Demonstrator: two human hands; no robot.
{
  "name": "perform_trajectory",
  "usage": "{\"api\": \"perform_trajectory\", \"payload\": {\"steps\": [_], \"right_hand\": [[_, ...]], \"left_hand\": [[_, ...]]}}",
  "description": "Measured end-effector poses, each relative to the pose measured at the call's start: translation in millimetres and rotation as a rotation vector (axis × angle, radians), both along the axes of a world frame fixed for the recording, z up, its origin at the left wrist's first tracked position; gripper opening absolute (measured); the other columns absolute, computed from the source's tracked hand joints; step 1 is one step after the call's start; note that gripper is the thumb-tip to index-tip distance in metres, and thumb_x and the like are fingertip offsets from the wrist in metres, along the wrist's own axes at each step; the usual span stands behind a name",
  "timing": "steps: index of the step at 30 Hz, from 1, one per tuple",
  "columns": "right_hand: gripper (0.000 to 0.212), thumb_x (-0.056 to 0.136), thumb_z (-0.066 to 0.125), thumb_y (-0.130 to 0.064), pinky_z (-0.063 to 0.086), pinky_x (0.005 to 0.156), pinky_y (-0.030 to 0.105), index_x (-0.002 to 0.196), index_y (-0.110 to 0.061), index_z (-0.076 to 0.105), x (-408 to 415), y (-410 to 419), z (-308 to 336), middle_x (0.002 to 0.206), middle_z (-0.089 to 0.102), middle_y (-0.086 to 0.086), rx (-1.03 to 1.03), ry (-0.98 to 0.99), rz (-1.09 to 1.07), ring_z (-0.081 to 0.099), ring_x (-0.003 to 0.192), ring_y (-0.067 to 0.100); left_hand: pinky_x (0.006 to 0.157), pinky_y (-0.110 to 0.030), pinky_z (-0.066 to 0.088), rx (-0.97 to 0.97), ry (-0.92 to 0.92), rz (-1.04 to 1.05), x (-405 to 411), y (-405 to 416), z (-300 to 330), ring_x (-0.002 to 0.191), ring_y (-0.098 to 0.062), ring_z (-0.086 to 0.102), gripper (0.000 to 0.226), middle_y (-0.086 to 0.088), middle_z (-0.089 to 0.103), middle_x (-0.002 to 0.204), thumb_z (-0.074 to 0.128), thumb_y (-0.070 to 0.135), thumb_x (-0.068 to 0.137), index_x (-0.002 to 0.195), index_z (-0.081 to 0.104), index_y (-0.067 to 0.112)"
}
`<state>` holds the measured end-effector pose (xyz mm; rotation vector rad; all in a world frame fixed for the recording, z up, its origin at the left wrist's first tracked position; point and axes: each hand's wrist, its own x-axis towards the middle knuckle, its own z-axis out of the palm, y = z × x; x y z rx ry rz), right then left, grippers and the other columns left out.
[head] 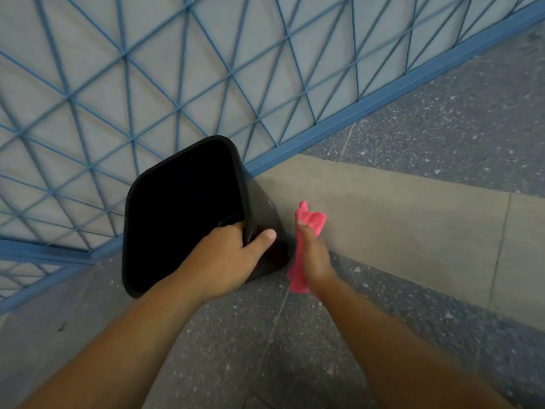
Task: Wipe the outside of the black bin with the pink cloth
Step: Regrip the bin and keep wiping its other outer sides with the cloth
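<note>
A person grips a black bin [182, 214] by its rim with the left hand [227, 258], fingers hooked inside the opening and thumb [264, 239] pressed flat against the outer wall, on a speckled grey floor [442, 119]. The bin leans toward the camera, its dark mouth in full view, and stands just in front of a blue metal lattice railing [177, 107] (the railing's bottom bar runs behind the bin's far corner). Just right of the bin, the right hand [314, 255] holds a pink cloth [306, 231] bunched lengthwise, fingers curled round it, with cloth showing above and below the fist; whether it touches the bin's wall cannot be told. A paler grey strip of floor [413, 208] stretches away to the bin's right.
</note>
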<state>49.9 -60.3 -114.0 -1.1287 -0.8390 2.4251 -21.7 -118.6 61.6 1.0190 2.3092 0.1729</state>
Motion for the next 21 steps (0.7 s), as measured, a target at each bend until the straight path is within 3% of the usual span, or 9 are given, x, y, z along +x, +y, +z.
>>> {"api": "perform_trajectory", "payload": {"steps": [2,4,6,9,11,13,16,19,21], "right_hand": [[0.105,0.077,0.049,-0.093,0.008,0.132,0.06,0.165,-0.045,0.019,-5,-12,-9,0.177,0.014,0.001,0.031,-0.166,0.065,0.007,0.165,0.03],[0.103,0.068,0.039,-0.104,0.0,0.132,0.06,0.159,-0.062,0.013,-10,-27,-14,0.178,0.007,-0.003,0.083,-0.176,0.062,0.0,0.165,0.029],[0.077,0.082,0.035,-0.089,-0.003,0.132,0.055,0.154,-0.066,0.021,-14,-35,-6,0.177,0.013,-0.008,0.146,-0.196,0.077,0.003,0.165,0.024],[0.056,0.103,0.038,-0.064,0.007,0.133,0.051,0.158,-0.054,0.035,-20,-31,1,0.173,0.027,0.0,0.109,-0.206,0.042,0.017,0.163,0.027],[0.057,0.106,0.04,-0.062,0.022,0.132,0.048,0.159,-0.041,0.042,-26,-29,0,0.169,0.036,0.002,0.066,-0.139,0.017,0.03,0.159,0.027],[0.069,0.104,0.038,-0.067,0.025,0.132,0.044,0.162,-0.03,0.039,-28,-33,9,0.17,0.036,-0.001,0.163,-0.059,0.049,0.031,0.159,0.021],[0.087,0.079,0.049,-0.093,0.021,0.132,0.05,0.155,-0.05,0.046,-38,-31,1,0.168,0.04,-0.012,0.148,-0.067,-0.102,0.032,0.159,0.016],[0.06,0.079,0.048,-0.085,0.027,0.129,0.053,0.137,-0.071,0.05,-46,-16,-2,0.16,0.05,-0.009,0.116,-0.136,-0.115,0.043,0.151,0.017],[0.047,0.091,0.042,-0.076,0.017,0.132,0.05,0.138,-0.073,0.046,-39,-14,20,0.167,0.04,-0.009,0.212,-0.128,-0.021,0.029,0.158,0.017]], "left_hand": [[0.103,-0.037,0.047,0.007,-0.023,-0.05,-3,-2,1,0.114,-0.011,0.061,0.042,0.01,0.067,0.123,0.049,0.053,0.096,0.128,0.062,0.029],[0.097,-0.037,0.051,-0.023,-0.031,-0.105,-5,-2,4,0.105,-0.01,0.064,0.034,0.007,0.071,0.114,0.051,0.045,0.097,0.121,0.066,0.026],[0.087,-0.042,0.055,-0.051,-0.013,-0.155,-8,-4,3,0.091,-0.012,0.068,0.029,0.002,0.074,0.098,0.052,0.042,0.097,0.108,0.07,0.021],[0.081,-0.044,0.055,-0.045,0.004,-0.169,-11,-4,4,0.084,-0.013,0.068,0.041,0.001,0.074,0.088,0.049,0.05,0.091,0.099,0.07,0.016],[0.081,-0.044,0.055,-0.029,-0.019,-0.183,-11,-4,5,0.087,-0.013,0.069,0.048,0.002,0.074,0.091,0.044,0.055,0.085,0.1,0.069,0.017],[0.082,-0.044,0.055,-0.016,-0.04,-0.189,-10,-4,6,0.087,-0.01,0.069,0.045,0.005,0.074,0.092,0.044,0.054,0.085,0.101,0.069,0.019],[0.084,-0.043,0.055,-0.009,-0.047,-0.188,-9,-3,7,0.091,-0.009,0.068,0.048,0.005,0.074,0.096,0.044,0.054,0.085,0.105,0.069,0.018],[0.08,-0.043,0.055,-0.02,-0.016,-0.182,-10,-4,6,0.082,-0.011,0.068,0.045,0.0,0.073,0.087,0.047,0.05,0.089,0.102,0.069,0.014],[0.077,-0.044,0.055,-0.02,-0.014,-0.186,-9,-5,8,0.078,-0.012,0.068,0.043,0.0,0.072,0.082,0.047,0.05,0.088,0.098,0.069,0.015]]}}
